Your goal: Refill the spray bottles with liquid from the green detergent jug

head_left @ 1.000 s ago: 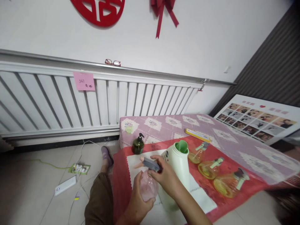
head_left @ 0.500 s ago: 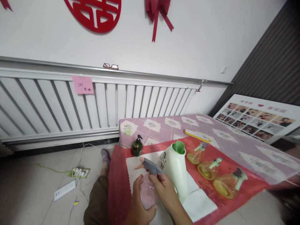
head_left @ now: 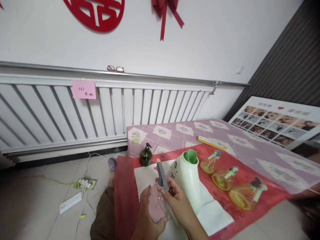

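Note:
My left hand [head_left: 147, 216] is wrapped round a clear pinkish spray bottle [head_left: 157, 205], gripping its body. At the bottle's neck, my right hand [head_left: 178, 198] pinches the grey spray head [head_left: 161, 175], which has a peach-coloured nozzle. Just beyond my right hand stands a pale green jug [head_left: 188, 180] with a green cup-like piece in its mouth. A dark green pump bottle [head_left: 146, 155] is on the far left. To the right, several clear bottles with yellow liquid [head_left: 223, 179] and grey-green spray heads stand in a row.
A red cloth [head_left: 125, 186] and a white cloth [head_left: 215, 216] lie under the bottles, over a purple patterned cover [head_left: 172, 128]. A yellow-edged flat case [head_left: 210, 142] lies behind. A white radiator [head_left: 112, 110] runs along the wall. Cables and a power strip [head_left: 86, 184] are on the floor.
The spray head has turned on the bottle's neck, its nozzle swinging from pointing left to pointing away from me. My right fingers have shifted round it. The view has moved slightly.

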A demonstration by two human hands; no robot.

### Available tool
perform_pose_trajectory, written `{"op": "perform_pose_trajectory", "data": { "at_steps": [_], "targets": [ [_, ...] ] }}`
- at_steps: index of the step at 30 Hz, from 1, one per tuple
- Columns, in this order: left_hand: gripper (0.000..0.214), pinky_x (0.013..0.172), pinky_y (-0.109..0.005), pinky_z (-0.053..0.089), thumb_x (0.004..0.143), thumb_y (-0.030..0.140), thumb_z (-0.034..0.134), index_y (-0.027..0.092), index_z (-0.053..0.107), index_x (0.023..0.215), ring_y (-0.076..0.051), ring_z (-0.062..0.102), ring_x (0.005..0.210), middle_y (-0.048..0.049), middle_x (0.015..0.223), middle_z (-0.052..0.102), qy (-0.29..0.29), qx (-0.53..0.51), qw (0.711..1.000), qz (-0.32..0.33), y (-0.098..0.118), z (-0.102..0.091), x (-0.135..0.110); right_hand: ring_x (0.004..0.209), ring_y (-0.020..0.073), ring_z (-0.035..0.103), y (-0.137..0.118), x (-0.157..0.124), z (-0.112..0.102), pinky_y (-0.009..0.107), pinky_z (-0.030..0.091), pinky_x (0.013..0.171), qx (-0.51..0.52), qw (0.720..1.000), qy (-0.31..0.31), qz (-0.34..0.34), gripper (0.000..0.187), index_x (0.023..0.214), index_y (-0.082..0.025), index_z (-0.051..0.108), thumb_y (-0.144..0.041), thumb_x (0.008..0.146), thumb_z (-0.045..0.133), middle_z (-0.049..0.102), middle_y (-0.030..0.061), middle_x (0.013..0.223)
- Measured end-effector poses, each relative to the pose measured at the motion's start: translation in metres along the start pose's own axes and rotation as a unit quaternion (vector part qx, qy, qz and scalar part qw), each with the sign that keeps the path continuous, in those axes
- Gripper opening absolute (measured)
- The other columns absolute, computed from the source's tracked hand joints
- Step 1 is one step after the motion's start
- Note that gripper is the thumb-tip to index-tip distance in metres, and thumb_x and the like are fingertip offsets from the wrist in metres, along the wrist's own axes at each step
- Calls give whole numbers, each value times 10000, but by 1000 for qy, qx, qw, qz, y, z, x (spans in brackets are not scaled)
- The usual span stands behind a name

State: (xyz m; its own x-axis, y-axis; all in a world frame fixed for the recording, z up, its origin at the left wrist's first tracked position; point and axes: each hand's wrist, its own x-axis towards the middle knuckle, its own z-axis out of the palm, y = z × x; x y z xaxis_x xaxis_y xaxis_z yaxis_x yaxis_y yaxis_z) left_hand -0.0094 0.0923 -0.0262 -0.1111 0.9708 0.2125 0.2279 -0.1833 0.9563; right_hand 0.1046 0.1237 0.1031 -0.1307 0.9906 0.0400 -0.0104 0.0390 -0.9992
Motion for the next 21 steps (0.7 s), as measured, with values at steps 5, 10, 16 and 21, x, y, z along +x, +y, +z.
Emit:
{"op": "perform_pose_trajectory", "data": {
  "at_steps": [5,10,16,21],
  "targets": [
    [980,1110,-510,369,550,87,665,179,214,1415,-340,418,1334,-179,1431,398,-9,42,998,54,-18,-2,-2,925,201,635,9,3,6,329,496,867,2,999,30,14,367,1068,-262,641,-375,731,732,693,20,960],
    [941,1098,-502,395,583,120,686,170,241,1410,-329,436,1325,-176,1407,424,10,54,997,55,-26,-2,-3,1002,242,626,13,3,13,376,480,933,-50,997,50,10,308,1017,-226,679,-342,732,698,665,65,1042],
    [953,1090,-504,405,564,137,699,181,248,1402,-337,458,1307,-176,1406,436,24,52,997,45,-25,-6,0,1135,235,586,10,-6,7,380,428,1017,-83,996,-21,-15,372,1215,-248,599,-375,866,578,645,79,1207],
    [947,1074,-456,435,561,177,719,214,286,1403,-344,508,1257,-139,1394,478,26,47,998,31,-35,-6,0,1034,217,630,5,-2,7,359,461,956,-63,997,-37,-13,301,1142,-243,623,-374,874,579,686,60,1127]
  ]
}}
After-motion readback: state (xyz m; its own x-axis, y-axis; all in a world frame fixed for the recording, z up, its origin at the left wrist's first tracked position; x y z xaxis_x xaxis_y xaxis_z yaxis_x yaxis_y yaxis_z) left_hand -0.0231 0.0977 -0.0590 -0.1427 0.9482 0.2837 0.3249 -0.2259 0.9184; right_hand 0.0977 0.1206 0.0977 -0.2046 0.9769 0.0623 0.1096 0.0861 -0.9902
